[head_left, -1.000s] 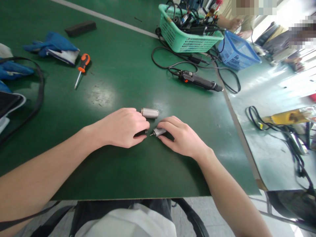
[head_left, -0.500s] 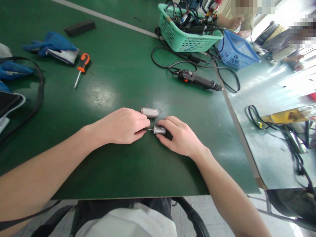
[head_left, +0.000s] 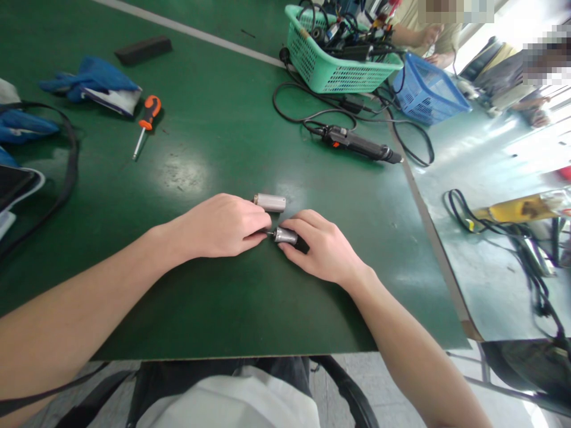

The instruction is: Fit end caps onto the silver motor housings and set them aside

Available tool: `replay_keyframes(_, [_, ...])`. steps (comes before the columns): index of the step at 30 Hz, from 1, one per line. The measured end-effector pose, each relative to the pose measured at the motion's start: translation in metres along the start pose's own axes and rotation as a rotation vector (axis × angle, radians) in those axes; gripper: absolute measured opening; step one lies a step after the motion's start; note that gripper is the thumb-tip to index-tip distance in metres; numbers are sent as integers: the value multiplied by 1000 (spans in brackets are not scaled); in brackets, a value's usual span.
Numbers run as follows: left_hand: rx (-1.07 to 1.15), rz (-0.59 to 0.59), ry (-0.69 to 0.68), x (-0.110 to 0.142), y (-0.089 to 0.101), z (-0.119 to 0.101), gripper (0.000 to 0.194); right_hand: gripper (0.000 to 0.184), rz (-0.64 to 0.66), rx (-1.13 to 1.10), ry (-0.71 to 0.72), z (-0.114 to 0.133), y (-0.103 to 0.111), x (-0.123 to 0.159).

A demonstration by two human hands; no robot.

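Note:
Low over the green table, my right hand point(head_left: 319, 246) is closed around a silver metal cylinder point(head_left: 285, 236), its thin shaft pointing left and a black part behind it in the palm. My left hand point(head_left: 227, 226) faces it, thumb and fingers pinched at the tip of that shaft. A dark sliver shows between those fingertips, but what they grip is mostly hidden. Just beyond the left fingers lies a second silver cylinder point(head_left: 270, 203) on its side.
A black electric screwdriver point(head_left: 357, 144) with its cord lies ahead right, before a green basket point(head_left: 343, 77) of tools and a blue basket point(head_left: 428, 92). An orange-handled screwdriver point(head_left: 149, 116) and blue gloves point(head_left: 96, 83) lie left. A person's hands point(head_left: 432, 44) show behind.
The silver cylinder in my right hand has shifted slightly left, bringing its shaft up to my left fingertips. Nothing else on the table has moved.

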State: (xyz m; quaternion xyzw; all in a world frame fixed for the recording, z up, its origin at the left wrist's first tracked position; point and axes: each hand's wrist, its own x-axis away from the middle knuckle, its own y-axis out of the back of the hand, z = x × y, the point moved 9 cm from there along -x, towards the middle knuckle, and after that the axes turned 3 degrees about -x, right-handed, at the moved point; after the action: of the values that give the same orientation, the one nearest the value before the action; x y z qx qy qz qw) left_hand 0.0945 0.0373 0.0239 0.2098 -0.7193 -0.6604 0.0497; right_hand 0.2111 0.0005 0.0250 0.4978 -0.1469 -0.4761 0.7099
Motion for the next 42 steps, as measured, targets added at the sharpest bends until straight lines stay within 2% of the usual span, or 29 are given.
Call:
replay_keyframes(5, [40,11,10,0,-1,0,19,19,11,-9,9,0,-1,0])
replay_keyframes(18, [-39,0,14,1,-5,3,23,18,-44,-17,28,3,-3,1])
replay_keyframes(35, [-35,-36,-10,1,-1,0,24,19,-15,13,-5,2,-7,-1])
replay_keyframes(42, [-40,-6,13,2,-3,2,21,23,-17,24,11,4,-6,-1])
